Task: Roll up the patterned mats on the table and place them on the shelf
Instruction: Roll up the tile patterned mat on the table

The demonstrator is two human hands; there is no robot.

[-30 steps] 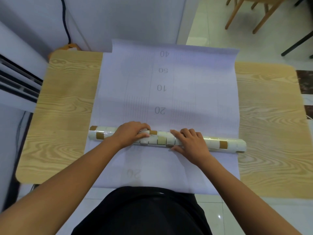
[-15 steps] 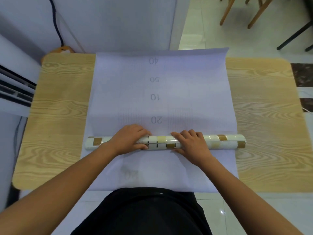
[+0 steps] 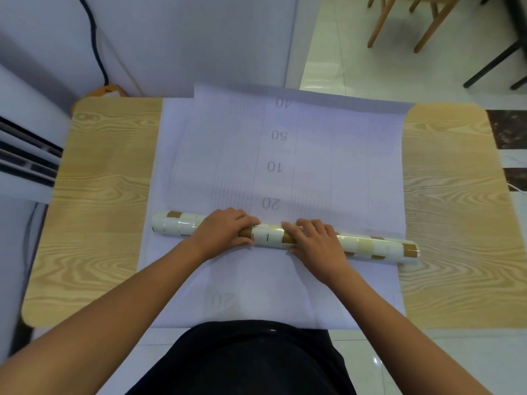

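A patterned mat lies face down across the wooden table [image 3: 99, 223], its white backing [image 3: 313, 155] printed with numbers. Its near part is wound into a long roll [image 3: 370, 248] showing cream and brown tiles. That roll lies left to right, just short of the printed "20". My left hand [image 3: 225, 233] grips the roll left of its middle, fingers curled over the top. To the right of the middle, my right hand [image 3: 316, 243] holds it too, fingers over the top and thumb on the near side. A second white sheet [image 3: 256, 295] lies beneath, reaching the table's near edge.
Bare wood [image 3: 450, 223] shows on both sides of the mat. A white wall with a black cable [image 3: 97, 47] stands behind the table, and a white slatted unit [image 3: 22, 155] is at the left. Wooden chair legs [image 3: 399, 21] stand on the tiled floor at the back right.
The roll has crept a little away from me toward the printed "20". Both hands have stayed on it in the same places.
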